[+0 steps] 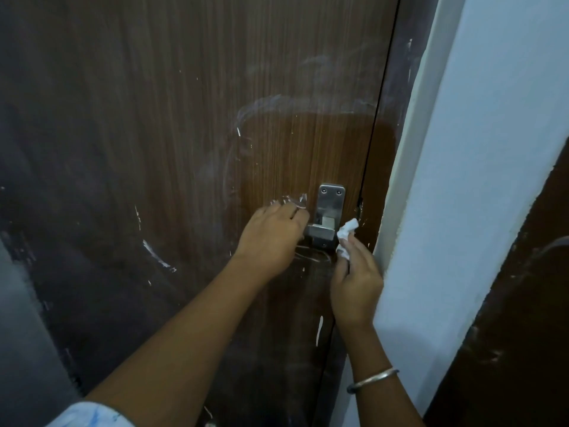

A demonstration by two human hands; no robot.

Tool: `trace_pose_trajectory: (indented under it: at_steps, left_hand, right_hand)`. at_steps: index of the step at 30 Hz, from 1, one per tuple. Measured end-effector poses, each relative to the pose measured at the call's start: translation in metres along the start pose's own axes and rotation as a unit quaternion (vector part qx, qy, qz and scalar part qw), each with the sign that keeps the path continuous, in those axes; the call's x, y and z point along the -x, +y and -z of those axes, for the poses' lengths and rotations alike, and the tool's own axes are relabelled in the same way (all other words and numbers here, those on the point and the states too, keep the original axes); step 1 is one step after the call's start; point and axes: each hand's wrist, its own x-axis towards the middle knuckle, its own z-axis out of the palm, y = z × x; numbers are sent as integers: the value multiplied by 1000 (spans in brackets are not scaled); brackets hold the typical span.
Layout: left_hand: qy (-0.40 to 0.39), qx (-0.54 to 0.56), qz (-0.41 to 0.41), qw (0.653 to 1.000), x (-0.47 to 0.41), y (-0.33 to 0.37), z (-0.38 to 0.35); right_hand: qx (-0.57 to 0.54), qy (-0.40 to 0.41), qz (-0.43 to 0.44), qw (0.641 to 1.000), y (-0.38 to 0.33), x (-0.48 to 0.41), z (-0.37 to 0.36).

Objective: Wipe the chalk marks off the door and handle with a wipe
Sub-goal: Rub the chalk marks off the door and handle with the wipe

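A brown wood-grain door (191,124) fills the view, streaked with white chalk marks (155,255) and smears. Its steel handle (323,231) sits on a steel plate (331,200) near the door's right edge. My left hand (272,238) is wrapped around the lever of the handle, hiding most of it. My right hand (357,282) holds a crumpled white wipe (346,237) against the right side of the handle. More chalk scribbles (311,255) show just below the handle, between my hands.
A white door frame (409,155) and a pale blue wall (480,143) stand directly right of the door. Another dark brown panel (523,303) lies at the far right. A grey surface (18,334) shows at the lower left.
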Motion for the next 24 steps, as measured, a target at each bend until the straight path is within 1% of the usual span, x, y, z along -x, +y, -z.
trace_pose_trajectory:
  at_steps: [2, 6, 8, 10, 11, 14, 17, 19, 22, 24]
  left_hand:
    - [31, 4, 6, 999, 4, -6, 5]
    - [32, 25, 20, 999, 5, -9, 13]
    - [37, 30, 33, 998, 4, -7, 11]
    - [44, 41, 50, 997, 5, -7, 9]
    - [48, 44, 58, 996, 5, -8, 9]
    - [59, 57, 69, 994, 5, -7, 10]
    - [61, 58, 77, 994, 4, -8, 10]
    - [65, 70, 72, 993, 5, -10, 9]
    - [75, 84, 65, 992, 5, -11, 9]
    - [75, 80, 66, 992, 5, -10, 8]
  right_hand:
    - [17, -12, -6, 1000, 0, -8, -4]
    - [58, -51, -19, 997, 16, 5, -9]
    - [55, -71, -63, 994, 25, 23, -12]
    - [22, -50, -133, 990, 28, 32, -15]
    - [9, -28, -150, 988, 27, 30, -18]
    - [-8, 16, -141, 990, 21, 20, -25]
    - [-1, -27, -95, 995, 17, 19, -32]
    - [-7, -29, -89, 996, 20, 22, -33]
    - [-42, 45, -154, 986, 24, 20, -31]
    - [-48, 61, -175, 981, 21, 19, -33]
